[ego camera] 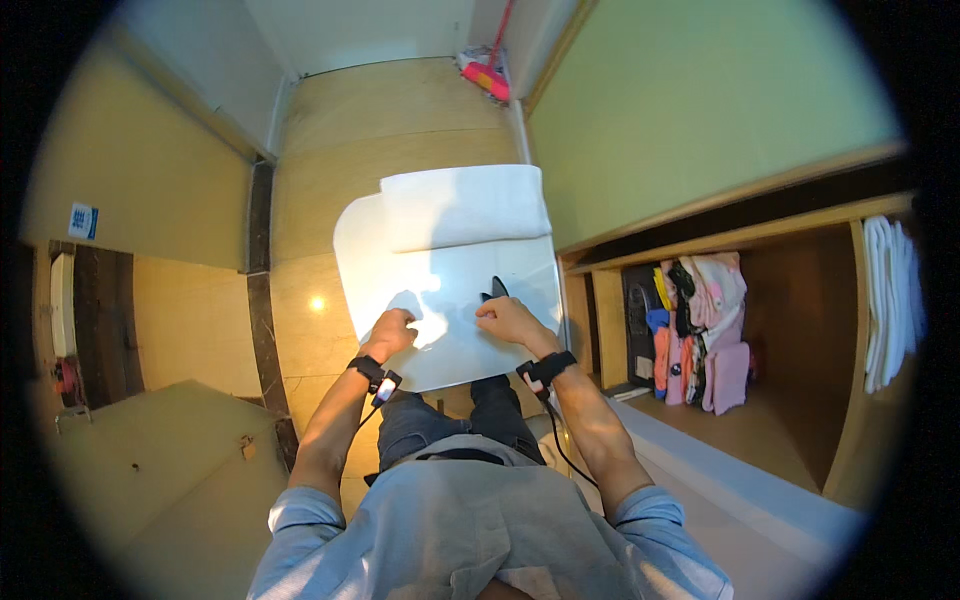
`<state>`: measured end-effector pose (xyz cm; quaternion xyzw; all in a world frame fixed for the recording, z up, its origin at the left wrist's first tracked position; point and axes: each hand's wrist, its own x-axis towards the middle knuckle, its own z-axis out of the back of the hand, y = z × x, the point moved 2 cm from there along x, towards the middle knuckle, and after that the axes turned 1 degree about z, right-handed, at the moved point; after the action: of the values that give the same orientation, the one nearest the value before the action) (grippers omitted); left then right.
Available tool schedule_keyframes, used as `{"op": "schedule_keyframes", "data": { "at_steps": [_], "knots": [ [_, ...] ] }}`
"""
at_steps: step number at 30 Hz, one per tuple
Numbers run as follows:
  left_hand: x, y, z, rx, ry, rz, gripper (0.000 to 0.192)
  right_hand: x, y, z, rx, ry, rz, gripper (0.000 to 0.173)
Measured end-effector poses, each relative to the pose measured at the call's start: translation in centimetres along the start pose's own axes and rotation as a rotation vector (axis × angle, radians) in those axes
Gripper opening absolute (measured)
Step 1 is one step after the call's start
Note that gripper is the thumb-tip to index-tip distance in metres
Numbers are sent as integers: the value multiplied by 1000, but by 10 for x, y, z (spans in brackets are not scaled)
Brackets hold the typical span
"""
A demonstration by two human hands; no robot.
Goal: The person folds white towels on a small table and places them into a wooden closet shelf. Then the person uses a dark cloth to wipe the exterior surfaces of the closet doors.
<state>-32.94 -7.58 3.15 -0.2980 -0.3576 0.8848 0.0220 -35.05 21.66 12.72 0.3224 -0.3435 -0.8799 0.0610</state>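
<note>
A white table with rounded corners (367, 247) stands right in front of me, a folded white cloth (472, 206) lying across its far end. My left hand (391, 333) is at the table's near left part, fingers curled; whether it holds anything thin or clear cannot be made out. Over the near right part, my right hand (511, 321) is closed round a small black object (499, 286), whose dark pointed or looped parts stick out beyond the fingers. Its kind is not clear, perhaps scissors. Both wrists wear black straps with small devices and cables.
On the right, an open wooden cabinet (799, 337) holds folded colourful clothes (701, 330) and white cloths (889, 300). A green panel (705, 112) rises above it. A pink broom (487, 79) leans in the far corner. Wooden furniture panels (142, 165) stand at the left.
</note>
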Motion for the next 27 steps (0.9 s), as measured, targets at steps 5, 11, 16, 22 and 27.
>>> {"op": "schedule_keyframes", "data": {
  "at_steps": [5, 11, 16, 22, 27],
  "knots": [
    [19, 73, 15, -167, -134, 188, 54, 67, -11, -28, 76, -6, -56, 39],
    [146, 102, 18, -664, -454, 128, 50, 67, -10, -56, 261, -99, -213, 41],
    [217, 81, 21, -931, -374, 145, 69, 36, -11, -81, 352, -139, -340, 43],
    [227, 71, 28, -959, -217, 179, 32, 3, -7, -100, 600, -288, -513, 46],
    [129, 79, -35, -1097, 16, 265, 27, 12, -10, -117, 797, -403, -660, 53]
  ]
}}
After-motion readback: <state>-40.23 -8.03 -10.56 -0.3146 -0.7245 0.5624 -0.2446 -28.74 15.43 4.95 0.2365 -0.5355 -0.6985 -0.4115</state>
